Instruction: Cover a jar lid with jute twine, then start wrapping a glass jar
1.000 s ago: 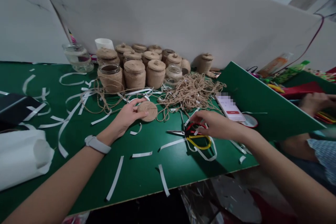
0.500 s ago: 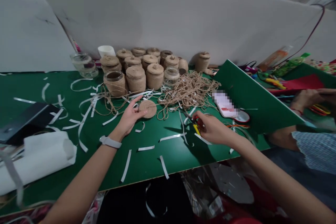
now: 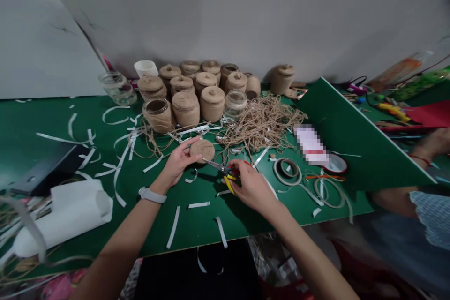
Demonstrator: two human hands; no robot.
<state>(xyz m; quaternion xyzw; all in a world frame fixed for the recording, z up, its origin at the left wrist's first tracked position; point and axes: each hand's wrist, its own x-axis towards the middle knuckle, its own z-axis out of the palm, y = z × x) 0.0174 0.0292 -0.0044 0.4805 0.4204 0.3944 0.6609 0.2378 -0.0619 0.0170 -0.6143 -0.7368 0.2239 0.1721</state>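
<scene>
My left hand (image 3: pixel 177 162) grips a round lid wrapped in jute twine (image 3: pixel 203 150), held just above the green table (image 3: pixel 197 225). My right hand (image 3: pixel 250 186) holds a pair of scissors (image 3: pixel 222 169) with red and yellow handles, and the blades point left at the lid's lower edge. A tangle of loose jute twine (image 3: pixel 262 123) lies just behind both hands. Several twine-wrapped jars (image 3: pixel 212 103) stand in a cluster behind the lid.
White paper strips (image 3: pixel 119 168) litter the table. A clear glass jar (image 3: pixel 117 87) stands at back left and a white paper roll (image 3: pixel 66 218) at front left. A phone (image 3: pixel 311 143) and tape rings (image 3: pixel 287 171) lie at right, by a slanted green board (image 3: pixel 351 140). Another person's arm (image 3: pixel 397 194) is at right.
My right hand picked the scissors up off the table and carried them left to the lid. My left hand kept hold of the lid. The view shifted right.
</scene>
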